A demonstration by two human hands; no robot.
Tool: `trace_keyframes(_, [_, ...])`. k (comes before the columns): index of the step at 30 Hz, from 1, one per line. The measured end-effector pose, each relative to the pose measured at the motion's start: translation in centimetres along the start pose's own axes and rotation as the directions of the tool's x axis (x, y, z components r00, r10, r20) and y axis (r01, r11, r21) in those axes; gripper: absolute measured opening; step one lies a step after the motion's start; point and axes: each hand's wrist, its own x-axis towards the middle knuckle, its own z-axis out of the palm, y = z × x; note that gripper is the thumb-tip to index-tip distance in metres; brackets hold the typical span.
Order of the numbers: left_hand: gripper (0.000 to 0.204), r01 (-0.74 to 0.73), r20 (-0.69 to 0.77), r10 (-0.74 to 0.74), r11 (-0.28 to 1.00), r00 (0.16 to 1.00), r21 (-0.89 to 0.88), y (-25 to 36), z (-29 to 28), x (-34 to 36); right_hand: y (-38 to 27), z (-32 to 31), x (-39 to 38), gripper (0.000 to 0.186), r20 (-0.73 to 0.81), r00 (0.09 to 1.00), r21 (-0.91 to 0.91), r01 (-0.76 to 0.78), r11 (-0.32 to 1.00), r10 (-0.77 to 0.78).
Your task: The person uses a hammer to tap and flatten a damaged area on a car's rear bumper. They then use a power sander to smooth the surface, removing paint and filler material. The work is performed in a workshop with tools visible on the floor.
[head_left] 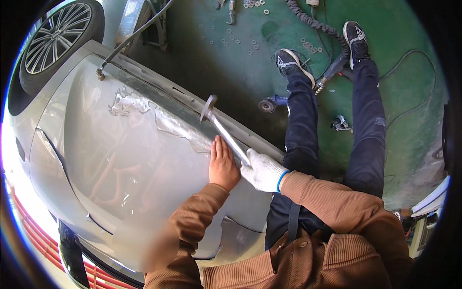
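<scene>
A silver-grey car's body panel point(130, 159) lies on its side below me, with patches of bare metal point(175, 130) along its lower edge. My left hand point(224, 164), bare, rests flat on the panel near that edge with its fingers stretched out together. My right hand point(263, 171), in a white knitted glove with a blue cuff, is closed round the handle of a metal hammer point(224, 130). The hammer's broad round head is over the bare-metal edge, just beyond my left fingertips. Whether it touches the metal, I cannot tell.
A spoked wheel point(60, 36) is at upper left. Near it, a long metal rod point(134, 36) meets the panel. On the green floor lie an angle grinder point(272, 103), a hose-fed tool point(332, 72) between my shoes, several washers point(310, 45), a cable point(430, 72) and crumpled scrap point(341, 123).
</scene>
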Motion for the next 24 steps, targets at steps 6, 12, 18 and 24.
trace_keyframes(6, [0.087,-0.065,0.008,0.067,0.987,0.998,-0.146,1.6,0.8,-2.6,1.4,1.6,-0.7,0.031,-0.072,0.997,0.038,0.015,0.999,-0.013])
trace_keyframes(12, [0.095,0.051,-0.079,-0.064,0.987,0.995,-0.153,-3.7,-2.2,-2.7,3.1,2.9,-0.9,0.025,0.032,0.999,0.052,-0.006,0.999,0.004])
trace_keyframes(18, [0.098,0.187,-0.19,-0.159,0.972,0.969,0.139,-11.8,-3.7,4.8,4.0,2.0,-1.1,0.024,-0.081,0.994,0.094,-0.069,0.993,0.077])
trace_keyframes(24, [0.108,0.05,0.023,-0.054,0.987,0.998,0.15,-2.0,-0.9,2.8,3.9,-3.1,-2.0,0.025,-0.051,0.95,0.285,-0.283,0.916,0.309])
